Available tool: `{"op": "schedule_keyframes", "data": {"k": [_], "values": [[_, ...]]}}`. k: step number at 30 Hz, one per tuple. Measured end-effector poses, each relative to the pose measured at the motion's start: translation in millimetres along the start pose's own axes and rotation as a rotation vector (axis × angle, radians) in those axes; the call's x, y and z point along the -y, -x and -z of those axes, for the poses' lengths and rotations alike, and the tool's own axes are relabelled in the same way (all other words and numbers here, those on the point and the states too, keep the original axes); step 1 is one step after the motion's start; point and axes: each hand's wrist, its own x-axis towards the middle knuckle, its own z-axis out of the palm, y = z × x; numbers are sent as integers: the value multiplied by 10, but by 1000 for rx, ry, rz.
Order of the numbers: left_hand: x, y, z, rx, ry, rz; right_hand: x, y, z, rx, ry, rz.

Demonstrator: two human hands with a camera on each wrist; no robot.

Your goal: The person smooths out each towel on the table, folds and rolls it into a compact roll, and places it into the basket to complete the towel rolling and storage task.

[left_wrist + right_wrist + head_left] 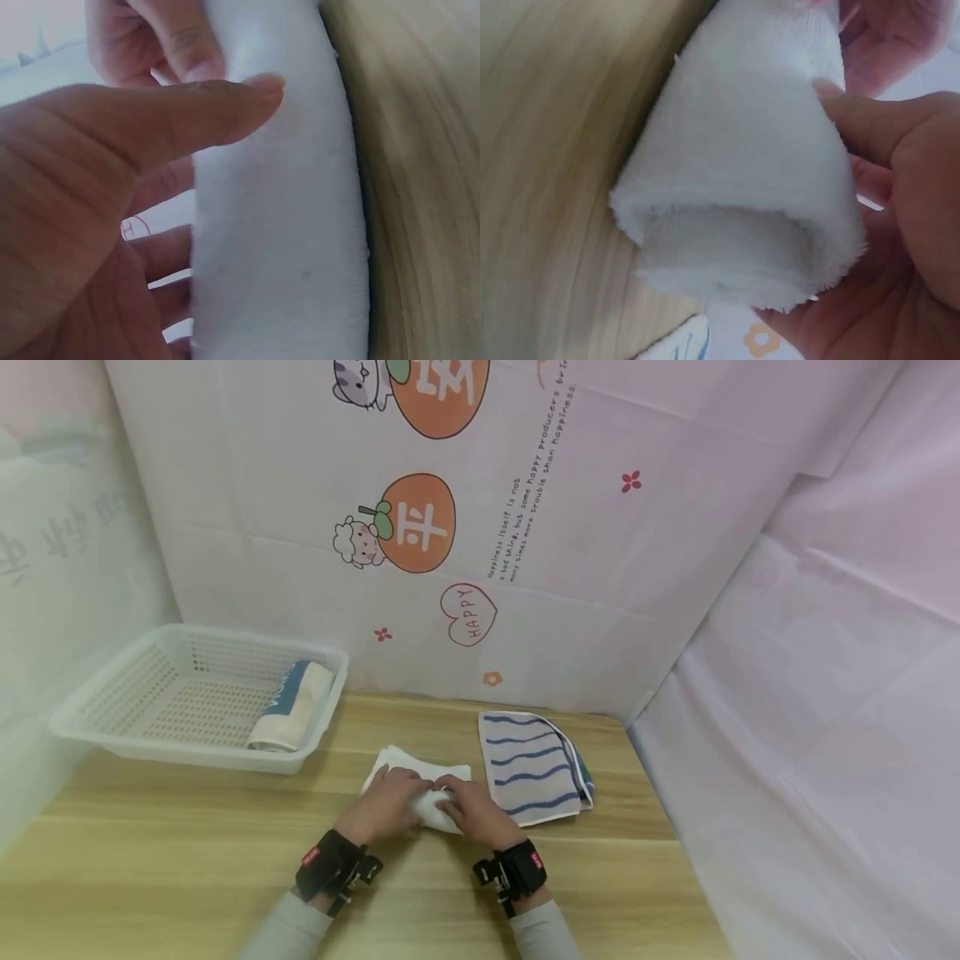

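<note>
A white fluffy towel lies on the table in front of me, its near part rolled and its far part flat. My left hand grips the left part of the roll; in the left wrist view its thumb lies over the towel and the fingers are behind it. On the right part, my right hand holds the roll between thumb and fingers. The right wrist view shows the towel's open end, with folded layers inside. Both hands are close together at the middle.
A white plastic basket stands at the back left, holding a rolled beige and blue towel. Right of my hands lies a folded towel with blue wavy stripes. Printed cloth walls enclose the wooden table.
</note>
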Motion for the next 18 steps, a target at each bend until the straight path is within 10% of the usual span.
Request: {"op": "schedule_keyframes", "data": {"k": [9, 18], "values": [[40, 60, 30, -12, -104, -82, 53, -18, 4, 23, -18, -88], [115, 11, -30, 3, 8, 0, 50, -12, -3, -68, 136, -61]]}}
